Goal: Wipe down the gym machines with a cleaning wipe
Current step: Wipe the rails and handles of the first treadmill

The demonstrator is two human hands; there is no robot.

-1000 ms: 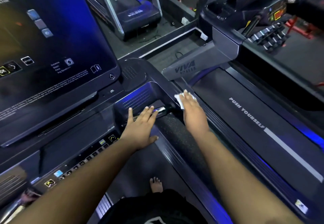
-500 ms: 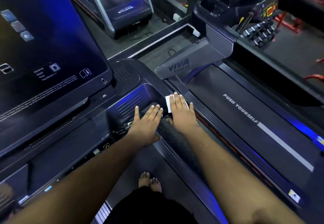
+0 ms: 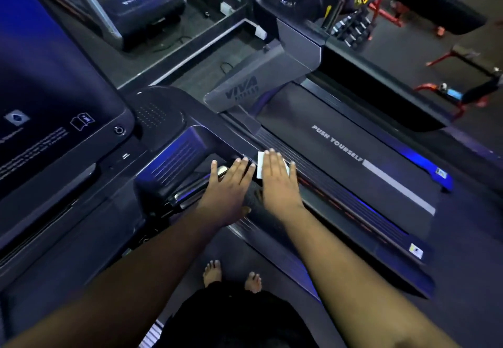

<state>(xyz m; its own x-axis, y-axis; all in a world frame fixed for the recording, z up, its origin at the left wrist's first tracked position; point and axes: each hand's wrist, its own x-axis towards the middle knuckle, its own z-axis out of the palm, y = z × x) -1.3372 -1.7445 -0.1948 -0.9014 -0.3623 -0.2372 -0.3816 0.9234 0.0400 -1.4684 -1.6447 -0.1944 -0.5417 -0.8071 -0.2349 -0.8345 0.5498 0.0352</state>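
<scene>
Right hand (image 3: pixel 279 181) lay flat, fingers straight, pressing white wipe (image 3: pixel 260 168) onto handrail (image 3: pixel 254 203). Left hand (image 3: pixel 230 188) rested flat just beside handrail, fingers straight, holding nothing.

Two hands (image 3: pixel 230 187); one wipe (image 3: pixel 260 168); three treadmills (image 3: pixel 353 173); two bare feet (image 3: pixel 212 272).

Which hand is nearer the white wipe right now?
Right. The right hand lies flat on top of the wipe, pressing it down; the left hand rests flat just beside it on the handrail.

Gym floor — treadmills (image 3: pixel 353 162) side by side, dumbbell rack (image 3: pixel 351 29), red benches (image 3: pixel 462 97)
</scene>
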